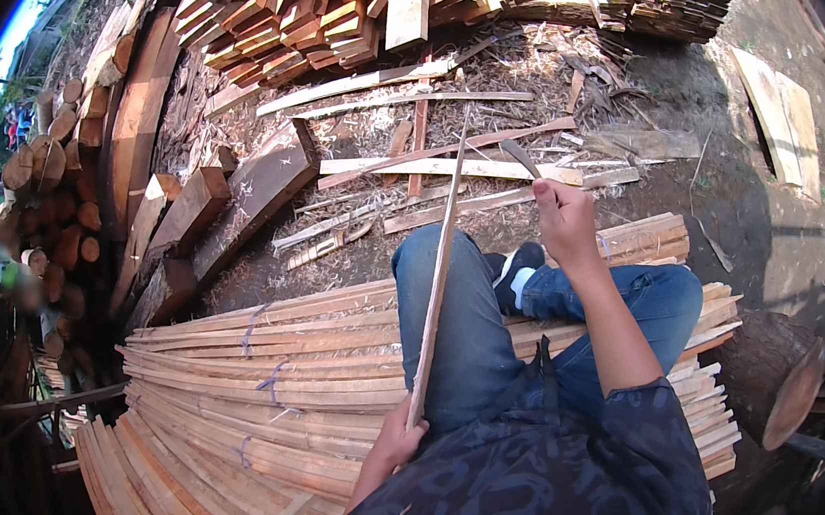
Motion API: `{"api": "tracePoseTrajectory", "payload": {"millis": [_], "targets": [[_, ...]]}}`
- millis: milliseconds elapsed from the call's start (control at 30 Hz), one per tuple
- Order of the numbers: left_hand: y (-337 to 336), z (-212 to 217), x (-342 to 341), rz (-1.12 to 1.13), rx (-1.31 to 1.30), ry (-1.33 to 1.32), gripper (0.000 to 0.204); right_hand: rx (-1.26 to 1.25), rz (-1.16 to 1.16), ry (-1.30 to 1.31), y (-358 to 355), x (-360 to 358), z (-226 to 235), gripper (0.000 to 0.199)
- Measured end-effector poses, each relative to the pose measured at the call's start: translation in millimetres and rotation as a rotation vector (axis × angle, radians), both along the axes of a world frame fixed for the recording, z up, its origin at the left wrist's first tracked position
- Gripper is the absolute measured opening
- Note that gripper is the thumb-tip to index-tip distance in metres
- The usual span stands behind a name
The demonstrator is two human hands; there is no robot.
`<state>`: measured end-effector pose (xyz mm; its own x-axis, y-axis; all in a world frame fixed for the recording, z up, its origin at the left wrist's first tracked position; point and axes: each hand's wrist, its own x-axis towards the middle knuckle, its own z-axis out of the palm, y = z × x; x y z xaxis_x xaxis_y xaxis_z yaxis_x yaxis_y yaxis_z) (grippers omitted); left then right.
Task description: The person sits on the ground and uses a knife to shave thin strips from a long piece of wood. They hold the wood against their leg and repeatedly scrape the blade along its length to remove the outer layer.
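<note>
My left hand (400, 434) is closed round the near end of a long, thin wooden strip (442, 271). The strip stands out away from me across my left thigh, its far end over the ground litter. My right hand (563, 216) is raised above my bent right leg in a fist. A knife with a short dark blade (521, 157) juts from it toward the upper left; its handle is hidden by the fingers. Blade and strip are apart. I sit on bundled long wooden strips (319, 385), some tied with purplish cord.
Wood shavings and loose slats (452, 167) litter the ground ahead. Beyond lies a big pile of sawn pieces (307, 15). Heavy beams (253, 196) and stacked round logs (60, 170) stand left. A thick log (788, 393) lies right, and pale boards (779, 115) lie far right.
</note>
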<state>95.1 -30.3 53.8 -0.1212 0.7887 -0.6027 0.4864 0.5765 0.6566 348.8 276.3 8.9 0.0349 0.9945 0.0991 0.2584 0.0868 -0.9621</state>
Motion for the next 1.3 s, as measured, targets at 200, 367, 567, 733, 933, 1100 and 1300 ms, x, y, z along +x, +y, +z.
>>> {"api": "tracePoseTrajectory", "payload": {"millis": [200,367,567,733,933,1100,1300], "targets": [[6,7,-6,0.064,-0.048,-0.056,0.027,0.016,0.095,-0.109,44,-41,16,0.067],[13,5,-15,0.065,-0.154,-0.104,0.018,-0.009,-0.002,-0.202,78,-51,-12,0.070],[12,1,-21,0.070,-0.140,-0.159,0.015,-0.078,-0.234,-0.215,110,-5,-54,0.067],[22,15,-18,0.050,-0.160,-0.180,0.013,0.087,-0.048,-0.031,47,-47,-21,0.061],[25,10,-12,0.062,-0.135,-0.123,0.016,0.109,0.080,-0.023,48,-78,-11,0.060],[21,8,-12,0.030,-0.124,-0.111,0.017,-0.130,-0.085,0.121,86,-59,-45,0.063],[10,-1,-15,0.056,-0.152,-0.131,0.020,-0.061,0.000,0.246,53,-64,-37,0.065]]}}
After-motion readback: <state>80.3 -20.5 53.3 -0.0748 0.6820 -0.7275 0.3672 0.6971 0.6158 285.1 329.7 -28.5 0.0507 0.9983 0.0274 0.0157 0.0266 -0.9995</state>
